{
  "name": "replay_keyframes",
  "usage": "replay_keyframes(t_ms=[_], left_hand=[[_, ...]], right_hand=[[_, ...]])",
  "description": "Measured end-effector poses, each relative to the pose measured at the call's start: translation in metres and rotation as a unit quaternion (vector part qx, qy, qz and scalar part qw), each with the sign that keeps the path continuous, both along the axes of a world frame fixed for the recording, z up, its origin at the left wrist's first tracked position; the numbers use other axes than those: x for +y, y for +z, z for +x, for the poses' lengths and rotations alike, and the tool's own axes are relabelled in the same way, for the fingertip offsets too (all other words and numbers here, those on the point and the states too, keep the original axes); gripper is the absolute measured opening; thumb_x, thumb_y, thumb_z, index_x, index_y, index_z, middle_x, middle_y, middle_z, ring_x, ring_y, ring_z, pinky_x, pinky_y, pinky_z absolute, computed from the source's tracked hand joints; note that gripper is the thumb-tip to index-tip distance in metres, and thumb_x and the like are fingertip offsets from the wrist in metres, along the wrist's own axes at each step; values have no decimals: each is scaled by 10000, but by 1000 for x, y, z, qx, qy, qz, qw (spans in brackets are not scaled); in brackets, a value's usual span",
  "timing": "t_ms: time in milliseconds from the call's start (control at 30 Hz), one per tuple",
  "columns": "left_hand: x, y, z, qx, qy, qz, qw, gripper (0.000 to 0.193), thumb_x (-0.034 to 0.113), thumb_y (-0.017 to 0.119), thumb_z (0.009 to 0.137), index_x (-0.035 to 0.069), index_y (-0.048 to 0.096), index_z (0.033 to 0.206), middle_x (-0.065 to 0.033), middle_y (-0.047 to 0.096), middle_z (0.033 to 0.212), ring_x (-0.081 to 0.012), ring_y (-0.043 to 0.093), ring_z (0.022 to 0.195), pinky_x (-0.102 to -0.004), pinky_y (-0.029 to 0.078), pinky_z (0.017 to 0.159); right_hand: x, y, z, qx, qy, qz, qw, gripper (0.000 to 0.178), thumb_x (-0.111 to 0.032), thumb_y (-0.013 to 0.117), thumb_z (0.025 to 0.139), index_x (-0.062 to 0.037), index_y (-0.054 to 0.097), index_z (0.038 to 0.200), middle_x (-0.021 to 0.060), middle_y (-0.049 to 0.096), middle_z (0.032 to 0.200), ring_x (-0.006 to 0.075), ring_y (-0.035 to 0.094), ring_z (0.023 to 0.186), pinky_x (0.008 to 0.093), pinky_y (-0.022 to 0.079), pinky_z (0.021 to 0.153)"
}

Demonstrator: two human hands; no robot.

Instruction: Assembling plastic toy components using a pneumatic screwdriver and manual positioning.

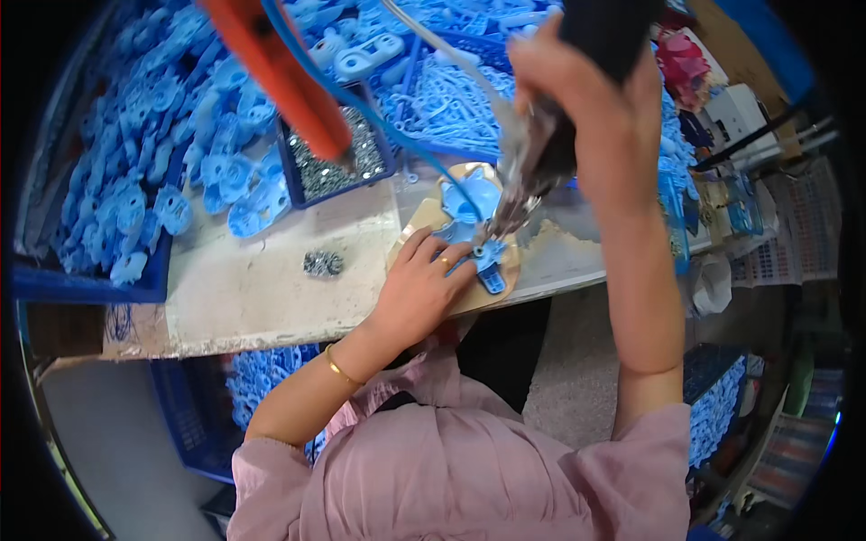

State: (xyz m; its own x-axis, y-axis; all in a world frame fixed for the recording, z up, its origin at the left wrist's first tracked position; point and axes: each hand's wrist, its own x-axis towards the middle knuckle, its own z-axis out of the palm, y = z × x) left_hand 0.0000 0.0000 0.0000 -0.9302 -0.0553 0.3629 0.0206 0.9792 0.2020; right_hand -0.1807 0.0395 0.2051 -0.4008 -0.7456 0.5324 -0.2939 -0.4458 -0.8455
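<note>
My left hand (426, 275) lies over a tan fixture (417, 216) at the table's front edge, its spread fingertips resting on a light-blue plastic shell part (490, 275) set in it. A second, rounded blue shell part (471, 194) sits in the fixture's far end. My right hand (591, 99) is wrapped round a dark power screwdriver (618, 32), its lower end blurred and pointing down at the blue part. Whether the tip touches the part cannot be made out. To the left lies a small pile of screws (323, 263).
An orange power screwdriver (289, 86) hangs over a dark tray of small metal screws (316, 176). Blue plastic parts (135, 171) heap up at left; a blue bin (456, 108) holds thin blue pieces. A blue cord (406, 144) crosses the work area. More bins stand below the table.
</note>
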Motion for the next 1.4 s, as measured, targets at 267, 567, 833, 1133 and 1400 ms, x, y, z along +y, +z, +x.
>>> replay_keyframes(t_ms=[267, 567, 833, 1133, 1400], left_hand=[[-7, 76, 41, 20, -47, 270, 962, 186, 105, 709, 826, 24, 665, 987, -115, 681, 1020, -337, 627, 904, -417, 503, 796], [-33, 162, 230, -307, 175, 267, 896, 262, 228, 752, 752, 16, 720, 904, -144, 720, 874, -342, 667, 795, -400, 524, 739], [-20, 149, 208, -258, 320, 221, 884, 538, 257, 812, 771, 11, 633, 1215, -170, 699, 1092, -341, 666, 1011, -388, 514, 879], [0, 91, 21, -24, -17, 203, 979, 541, 57, 777, 802, 74, 602, 1314, -164, 660, 1250, -370, 626, 1144, -436, 512, 950], [3, 45, -8, 103, -109, 129, 980, 466, 52, 714, 844, 9, 619, 1298, -155, 622, 1326, -306, 669, 1064, -382, 554, 858]], right_hand=[[-19, 42, -76, 138, 50, 25, 989, 707, -666, 615, 912, -32, 576, 1222, 42, 650, 947, 102, 639, 867, 241, 501, 739], [28, -157, -200, 443, -232, 325, 803, 316, -144, 708, 857, -49, 609, 1141, 172, 704, 1050, 361, 683, 986, 425, 540, 855], [19, -150, -210, 214, -167, 344, 899, 285, -202, 654, 936, -42, 667, 1172, 73, 697, 970, 181, 666, 836, 327, 526, 735], [59, -115, -103, -32, 192, 446, 874, 235, -240, 673, 963, -59, 639, 1110, 34, 679, 851, 89, 634, 676, 247, 512, 599], [79, -113, -98, -58, 137, 443, 884, 198, -217, 625, 1001, -26, 673, 1024, 34, 682, 861, 110, 645, 676, 260, 540, 628]])
